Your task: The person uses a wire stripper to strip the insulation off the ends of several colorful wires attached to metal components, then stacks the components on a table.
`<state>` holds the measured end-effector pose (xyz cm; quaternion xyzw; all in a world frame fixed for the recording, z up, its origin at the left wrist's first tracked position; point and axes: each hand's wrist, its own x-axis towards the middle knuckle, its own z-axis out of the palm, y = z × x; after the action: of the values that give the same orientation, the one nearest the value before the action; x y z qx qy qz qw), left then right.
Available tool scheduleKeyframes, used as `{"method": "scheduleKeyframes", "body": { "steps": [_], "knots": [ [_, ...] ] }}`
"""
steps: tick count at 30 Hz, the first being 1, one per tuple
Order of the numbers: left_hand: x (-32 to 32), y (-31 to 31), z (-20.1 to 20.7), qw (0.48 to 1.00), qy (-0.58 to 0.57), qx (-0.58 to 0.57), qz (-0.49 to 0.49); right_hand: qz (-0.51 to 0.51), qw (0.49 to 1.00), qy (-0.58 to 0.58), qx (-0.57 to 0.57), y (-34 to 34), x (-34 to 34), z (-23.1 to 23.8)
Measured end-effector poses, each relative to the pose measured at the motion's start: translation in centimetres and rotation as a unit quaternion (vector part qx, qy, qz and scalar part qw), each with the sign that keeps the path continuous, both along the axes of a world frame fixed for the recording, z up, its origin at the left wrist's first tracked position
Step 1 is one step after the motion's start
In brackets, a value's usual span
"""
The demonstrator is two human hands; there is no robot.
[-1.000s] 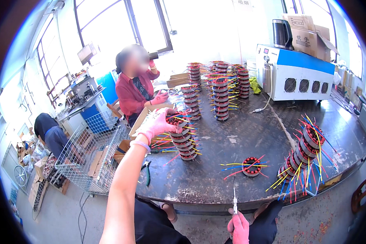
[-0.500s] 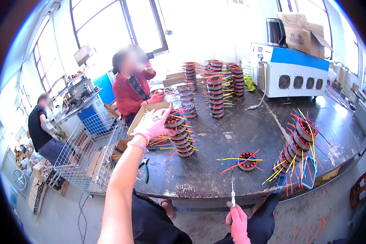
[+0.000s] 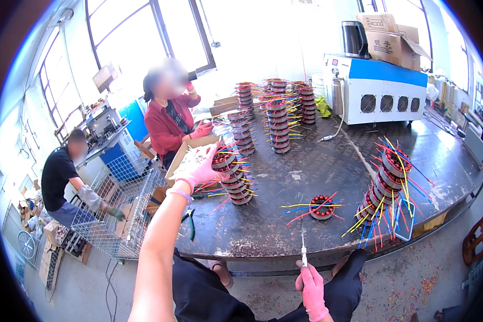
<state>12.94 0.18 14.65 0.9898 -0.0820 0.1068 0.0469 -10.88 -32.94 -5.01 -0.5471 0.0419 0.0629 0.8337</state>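
My left hand (image 3: 200, 170), in a pink glove, reaches out to a leaning stack of wound motor stators (image 3: 236, 185) with coloured wire leads. Its fingers and thumb close round the upper stator (image 3: 224, 159); part of the grip is hidden. Low at the table's front edge, my right hand (image 3: 312, 285), also gloved, is closed on a slim tool with a thin metal shaft (image 3: 304, 248). The shaft points up towards a single stator (image 3: 322, 207) lying flat, its red, blue and yellow leads spread out. Whether the tip touches anything, I cannot tell.
On the right leans another stator stack (image 3: 383, 185); more stacks (image 3: 278, 126) stand farther back. Green-handled pliers (image 3: 191, 222) lie near an open carton (image 3: 173, 170). A wire cage (image 3: 126, 214) stands left. One co-worker (image 3: 169, 123) sits across; another (image 3: 70, 174) bends by the cage.
The view has shifted slightly. My left hand stays at the stack, and my right hand still holds the tool. The co-worker at far left has leaned forward and reached into the cage.
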Motion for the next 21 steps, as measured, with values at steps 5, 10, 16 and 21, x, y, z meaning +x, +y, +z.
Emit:
{"method": "scheduleKeyframes", "body": {
  "steps": [5,10,16,21],
  "knots": [
    [1.5,1.3,0.2,0.999,-0.002,-0.030,-0.029,0.001,1.000,0.008,0.000,0.1,-0.1,0.3],
    [2.3,1.6,-0.1,0.999,-0.005,0.017,-0.036,-0.001,1.000,0.012,-0.002,0.2,-0.1,0.5],
    [1.7,1.2,0.2,0.996,0.014,-0.068,-0.057,-0.002,1.000,0.011,0.001,-0.2,-0.1,0.2],
    [1.5,1.2,0.2,0.997,0.020,-0.030,-0.065,0.002,1.000,0.014,0.008,0.2,0.1,0.2]
  ]
}}
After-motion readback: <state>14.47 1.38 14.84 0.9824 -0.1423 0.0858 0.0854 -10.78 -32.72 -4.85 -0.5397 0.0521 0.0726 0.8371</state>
